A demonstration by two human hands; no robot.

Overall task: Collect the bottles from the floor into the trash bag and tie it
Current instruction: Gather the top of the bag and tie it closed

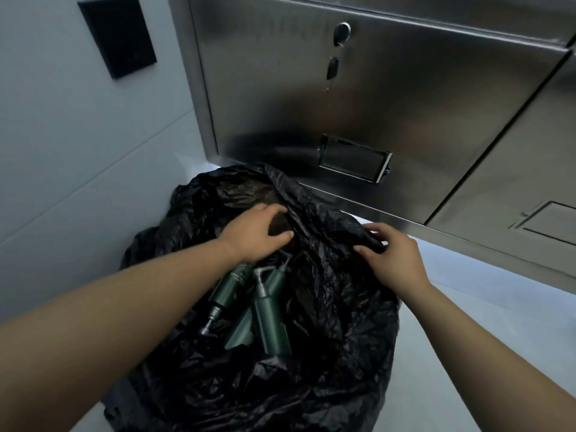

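The steel cabinet [374, 104] fills the wall, a key [333, 68] hanging from its lock. Just in front of the cabinet, the black trash bag [327, 307] sits open on the floor [467, 282]. Inside the bag, on the side away from the cabinet, lie green pump bottles [269, 316]; no bottle shows on the floor, so tying looks like the step in hand. To do it well, the person should gather the rim evenly from both sides, lift the slack clear of the bottles, then knot. The left hand [255, 232] curls loosely over dark plastic near the cabinet, fingers half closed; whether it truly grips is unclear. The right hand [396, 260] pinches the bag's rim between thumb and fingers.
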